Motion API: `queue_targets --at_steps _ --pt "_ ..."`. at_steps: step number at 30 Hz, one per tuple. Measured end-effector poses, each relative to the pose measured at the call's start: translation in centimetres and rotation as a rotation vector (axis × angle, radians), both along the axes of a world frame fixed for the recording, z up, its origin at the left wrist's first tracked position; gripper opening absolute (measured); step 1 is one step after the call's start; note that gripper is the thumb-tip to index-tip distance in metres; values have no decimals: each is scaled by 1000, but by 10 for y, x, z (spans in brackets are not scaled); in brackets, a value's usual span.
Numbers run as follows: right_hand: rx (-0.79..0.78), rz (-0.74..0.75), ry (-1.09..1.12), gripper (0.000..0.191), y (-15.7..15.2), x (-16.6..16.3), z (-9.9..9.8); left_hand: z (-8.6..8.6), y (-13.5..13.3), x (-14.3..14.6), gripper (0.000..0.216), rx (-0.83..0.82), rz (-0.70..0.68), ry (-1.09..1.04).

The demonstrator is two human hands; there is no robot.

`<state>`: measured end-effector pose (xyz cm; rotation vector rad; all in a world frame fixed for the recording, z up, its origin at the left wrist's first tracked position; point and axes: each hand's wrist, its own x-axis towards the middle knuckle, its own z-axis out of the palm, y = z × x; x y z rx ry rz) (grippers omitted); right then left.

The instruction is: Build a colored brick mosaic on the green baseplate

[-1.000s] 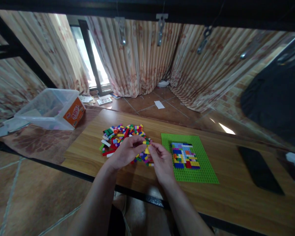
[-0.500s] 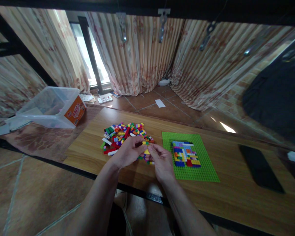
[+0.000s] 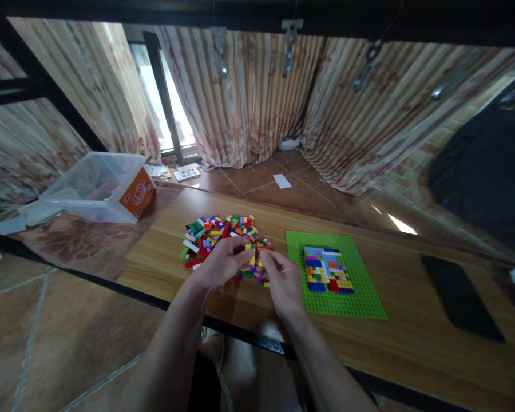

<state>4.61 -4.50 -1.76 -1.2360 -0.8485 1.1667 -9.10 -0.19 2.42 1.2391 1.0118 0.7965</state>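
Observation:
My left hand (image 3: 221, 264) is closed in a pinch on a yellow toy brick (image 3: 252, 258), over the near right side of the brick pile. Facing it, my right hand (image 3: 284, 281) pinches another small yellow piece (image 3: 261, 260) between thumb and fingers. A narrow gap shows between the two pieces. Under and behind my hands spreads a pile of loose toy bricks (image 3: 217, 229) in many colours, partly covered by them. To the right lies a green baseplate (image 3: 364, 297), bearing a flat block of joined multicoloured bricks (image 3: 326, 269).
The wooden table (image 3: 154, 252) has a dark front edge. A black flat slab (image 3: 459, 297) lies at its right. Beyond the left end stands a clear plastic bin (image 3: 90, 197) with an orange label. Curtains (image 3: 249, 103) hang behind, and a white paper (image 3: 282, 181) lies on the floor.
Between my fingers the yellow pieces, close together before, now show apart. Both hands stay over the same part of the pile. The whole view has shifted slightly.

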Motion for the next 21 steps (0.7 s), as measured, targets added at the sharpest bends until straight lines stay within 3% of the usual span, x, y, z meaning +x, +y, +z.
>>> queue_targets --at_steps 4,9,14,21 --pt "134 -7 -484 20 -1 6 1 1 4 -13 28 -30 111 -12" --pt "269 101 -848 19 -1 7 1 3 5 -19 30 -94 64 -43" --pt "287 91 -802 23 -1 9 2 1 5 -14 32 -110 58 -18" --pt "172 28 -433 34 -4 10 10 -2 2 2 33 -111 -16 -75"
